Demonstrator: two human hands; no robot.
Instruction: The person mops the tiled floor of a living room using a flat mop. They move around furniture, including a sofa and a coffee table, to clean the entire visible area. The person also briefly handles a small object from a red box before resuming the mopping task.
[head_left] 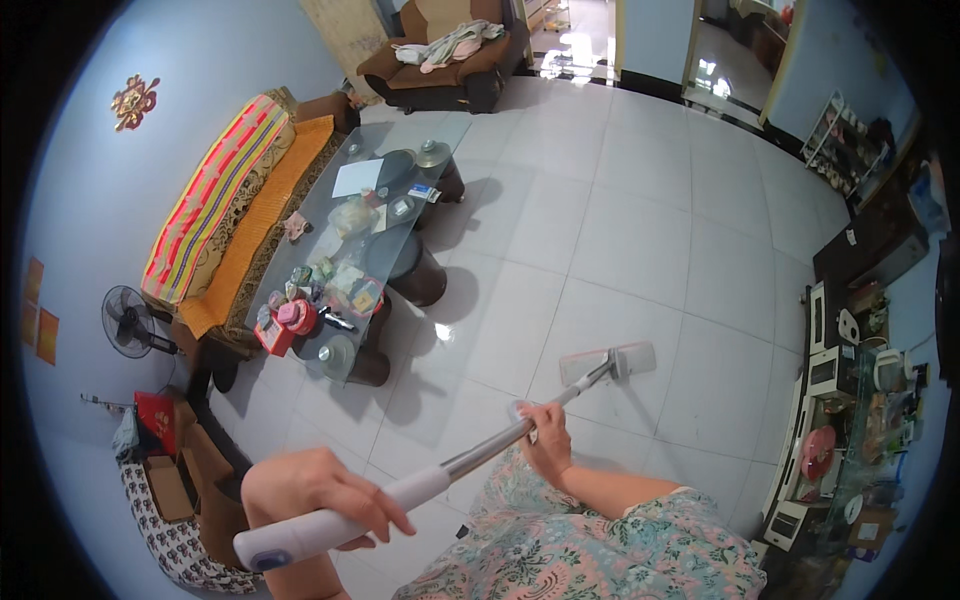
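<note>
I hold a flat mop (490, 448) slantwise across my body, its white grip end low on the left and its silver pole running up to the right. My left hand (322, 493) is closed around the thick white grip near its top end. Farther down, my right hand (546, 442) wraps round the metal pole. The wide, flat mop head (634, 358) lies on the pale tiled floor (630, 255) ahead of me, slightly right of centre; it looks partly see-through or blurred.
Left of me stands a glass-topped table (300, 235) crowded with jars, bags and boxes, with dark stools (420, 275) beneath its edge. Beyond it is a long sofa (262, 215). A fan (128, 322) stands at far left, an armchair (445, 75) at the back, and a loaded cabinet (800, 430) along the right.
</note>
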